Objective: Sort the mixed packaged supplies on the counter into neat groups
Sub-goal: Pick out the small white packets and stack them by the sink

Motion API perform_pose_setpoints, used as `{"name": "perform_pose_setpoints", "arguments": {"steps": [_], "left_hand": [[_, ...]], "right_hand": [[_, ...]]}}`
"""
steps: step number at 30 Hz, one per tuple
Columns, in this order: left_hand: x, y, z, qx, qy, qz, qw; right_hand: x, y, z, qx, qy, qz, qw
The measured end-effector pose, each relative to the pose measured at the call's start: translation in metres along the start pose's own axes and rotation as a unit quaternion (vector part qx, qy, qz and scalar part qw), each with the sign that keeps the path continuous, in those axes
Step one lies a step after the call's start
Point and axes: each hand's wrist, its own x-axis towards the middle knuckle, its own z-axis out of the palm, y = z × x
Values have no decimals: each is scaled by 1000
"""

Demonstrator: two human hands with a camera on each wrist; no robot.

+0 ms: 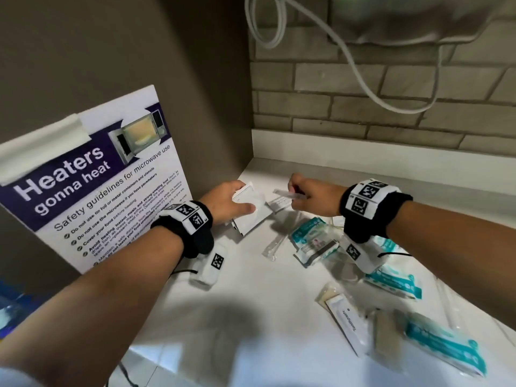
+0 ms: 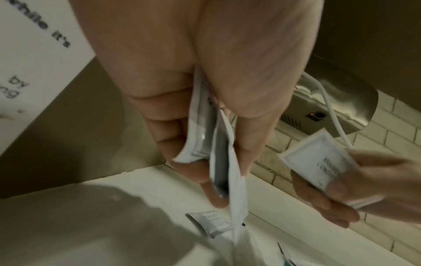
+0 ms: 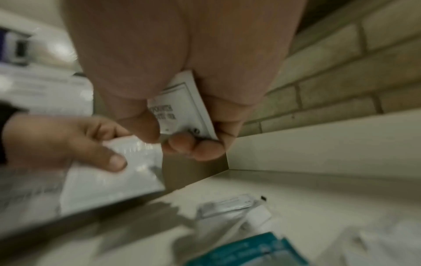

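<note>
My left hand (image 1: 245,198) grips a small stack of flat white packets (image 1: 252,216) near the counter's back left corner, thumb on top. In the left wrist view the stack of packets (image 2: 218,147) stands edge-on between thumb and fingers. Just to its right, my right hand (image 1: 293,191) pinches a small white printed sachet (image 1: 279,204); the same sachet (image 3: 184,111) shows between thumb and fingertips in the right wrist view. Another white sachet (image 2: 212,223) lies on the white counter (image 1: 251,289) below the stack.
Teal wipe packs (image 1: 312,241) (image 1: 444,342), a white toothpaste sachet (image 1: 349,322), brown sachets (image 1: 329,293) and a clear-wrapped stick (image 1: 273,247) lie scattered to the right. A microwave poster (image 1: 92,185) leans left. Brick wall (image 1: 363,88) behind, a white cable (image 1: 357,68) hanging.
</note>
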Motion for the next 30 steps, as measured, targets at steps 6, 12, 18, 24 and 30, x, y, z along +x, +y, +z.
{"name": "perform_pose_setpoints", "arguments": {"steps": [6,12,18,24,30], "left_hand": [[16,-7,11,15,-15,-9,1000],[25,-16,19,61,-39,-34,997],[32,-24,12,72,-15,-43,996],[45,-26,4,21,46,-48,998],[56,-24,-2,9,90,-37,995]], "right_hand": [[20,16,-9,101,-25,50,993],[44,33,-14,122,-47,73,989],[70,33,-12,-121,-65,96,986],[109,12,-14,-254,-147,79,953],[135,6,8,-316,-219,106,917]]}}
